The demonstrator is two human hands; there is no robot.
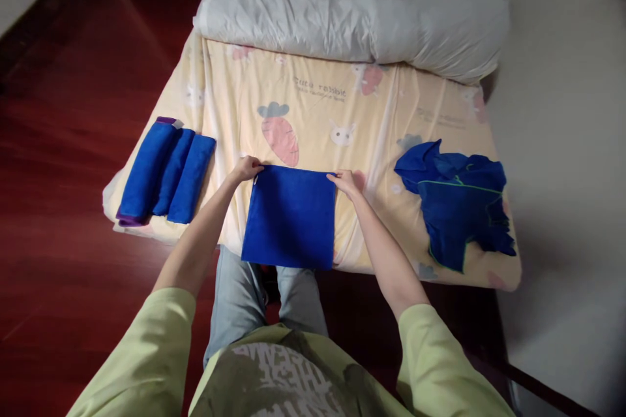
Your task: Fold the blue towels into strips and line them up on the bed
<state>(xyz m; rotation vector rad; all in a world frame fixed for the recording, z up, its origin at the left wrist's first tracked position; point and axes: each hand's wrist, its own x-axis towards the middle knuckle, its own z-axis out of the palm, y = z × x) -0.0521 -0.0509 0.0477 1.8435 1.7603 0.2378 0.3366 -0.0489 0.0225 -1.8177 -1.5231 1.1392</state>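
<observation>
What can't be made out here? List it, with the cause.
Head view only:
- Near edge of the flat blue cloth: hangs past the mattress edge.
- Fingertips of left hand and right hand: curled onto the cloth's far corners.
- Cloth count in the crumpled blue pile: layers overlap.
- Small sheet print: blurred.

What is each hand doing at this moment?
Left hand: closed on the blue cloth, far left corner.
Right hand: closed on its far right corner.

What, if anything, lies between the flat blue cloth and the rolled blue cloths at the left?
Nothing visible: only bare sheet separates the flat blue cloth, held at its far corners by left hand and right hand, from the rolled cloths.
</observation>
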